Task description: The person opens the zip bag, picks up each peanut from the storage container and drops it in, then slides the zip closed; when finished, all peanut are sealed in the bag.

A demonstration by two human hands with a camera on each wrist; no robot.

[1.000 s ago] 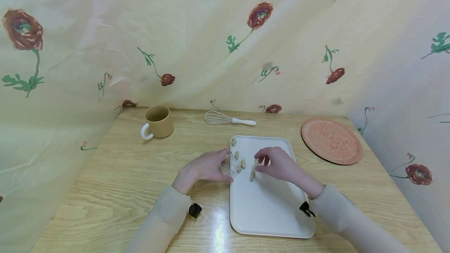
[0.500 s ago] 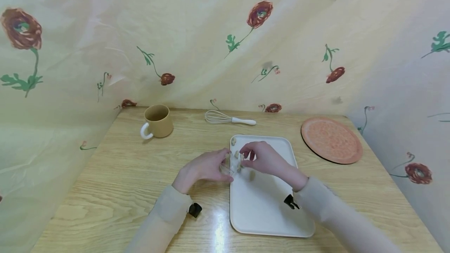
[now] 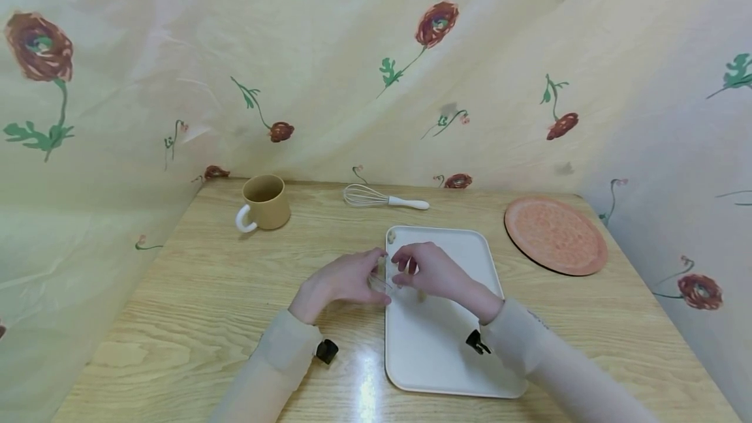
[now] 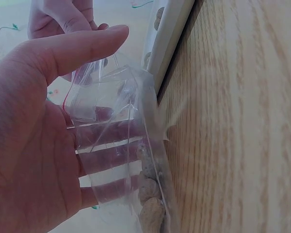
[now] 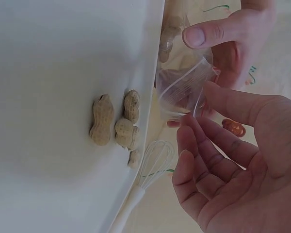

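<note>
My left hand (image 3: pixel 354 275) grips a clear zip bag (image 4: pixel 109 124) beside the tray's left edge, thumb on one side and fingers spread behind it. Several peanuts (image 4: pixel 151 214) lie low inside the bag. My right hand (image 3: pixel 433 270) is at the bag's mouth, thumb and forefinger pinching its edge in the right wrist view; the other fingers are loosely bent. On the white rectangular tray (image 3: pixel 449 351) lie several unshelled peanuts (image 5: pixel 102 120) near the left rim. From the head view, my right hand hides most of these.
A tan mug (image 3: pixel 267 204) with a white handle stands at the back left. At the back lies a whisk (image 3: pixel 407 203). A round pinkish board (image 3: pixel 555 235) sits right of the tray. Flower-patterned cloth (image 3: pixel 329 70) hangs behind the wooden table (image 3: pixel 194 318).
My right hand has moved left from over the tray's middle to the mouth of the bag, now covering some peanuts. My left hand has kept its place with the bag.
</note>
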